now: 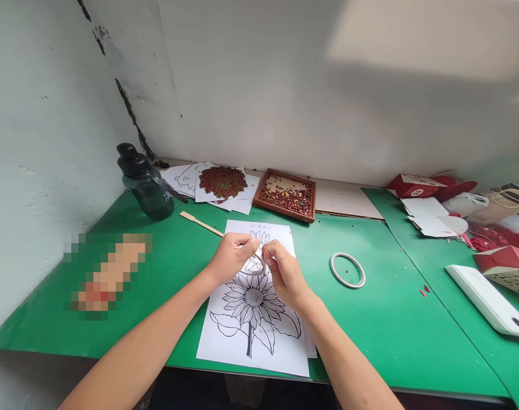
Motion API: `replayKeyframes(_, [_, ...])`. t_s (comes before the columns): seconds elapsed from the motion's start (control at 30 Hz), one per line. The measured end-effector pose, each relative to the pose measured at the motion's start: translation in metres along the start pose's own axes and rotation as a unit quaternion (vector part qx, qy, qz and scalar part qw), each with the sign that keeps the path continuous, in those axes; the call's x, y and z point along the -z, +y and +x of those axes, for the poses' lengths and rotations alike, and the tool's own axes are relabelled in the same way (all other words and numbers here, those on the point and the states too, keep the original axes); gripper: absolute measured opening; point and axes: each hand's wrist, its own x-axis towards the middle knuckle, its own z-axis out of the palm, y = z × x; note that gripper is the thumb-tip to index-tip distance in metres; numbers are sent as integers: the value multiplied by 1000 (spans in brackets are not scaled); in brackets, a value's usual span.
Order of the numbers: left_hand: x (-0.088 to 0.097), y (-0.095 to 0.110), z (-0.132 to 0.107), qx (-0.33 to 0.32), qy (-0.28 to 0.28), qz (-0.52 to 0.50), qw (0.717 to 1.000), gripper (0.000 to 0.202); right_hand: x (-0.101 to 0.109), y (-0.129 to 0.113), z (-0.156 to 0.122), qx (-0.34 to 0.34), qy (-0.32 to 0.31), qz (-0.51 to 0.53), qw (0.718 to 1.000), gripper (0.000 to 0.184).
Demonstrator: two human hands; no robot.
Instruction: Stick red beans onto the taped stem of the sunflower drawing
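Tape ring [254, 271] is pinched in both grips, left hand [231, 256] and right hand [285, 277]; its end is probably best peeled slowly.

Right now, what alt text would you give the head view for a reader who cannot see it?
The left hand and right hand pinch a thin ring over a sunflower line drawing on a green table. A second ring lies to the right; a tray of red beans and a dark bottle sit toward the wall.
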Motion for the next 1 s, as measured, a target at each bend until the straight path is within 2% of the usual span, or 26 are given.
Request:
replayKeyframes(0.2, [6, 2, 6, 30, 45, -38, 998, 51, 1, 3, -2, -16, 26, 28, 999, 18])
replayKeyframes(0.47, [1, -10, 8, 95, 11, -58, 994, 62, 0, 5, -1, -23, 96, 56, 994, 16])
replayKeyframes(0.57, [1, -9, 4, 73, -8, -48, 996, 60, -1, 4, -1, -38, 118, 71, 990, 18])
replayKeyframes(0.73, [-2, 3, -5, -9, -38, 1, 999, 34, -4, 3, -3, -91, 129, 138, 978, 20])
replayKeyframes(0.87, [-5, 9, -9, -24, -92, 13, 995, 23, -5, 1, -1, -104, 143, 168, 970, 21])
replayKeyframes(0.93, [-6, 9, -8, -20, -88, 19, 996, 23, -5, -1, 1, -107, 164, 173, 965, 22])
replayKeyframes(1.0, [-5, 6, -5, -16, -60, 30, 998, 28, -4, -2, 4, -121, 188, 187, 956, 23])
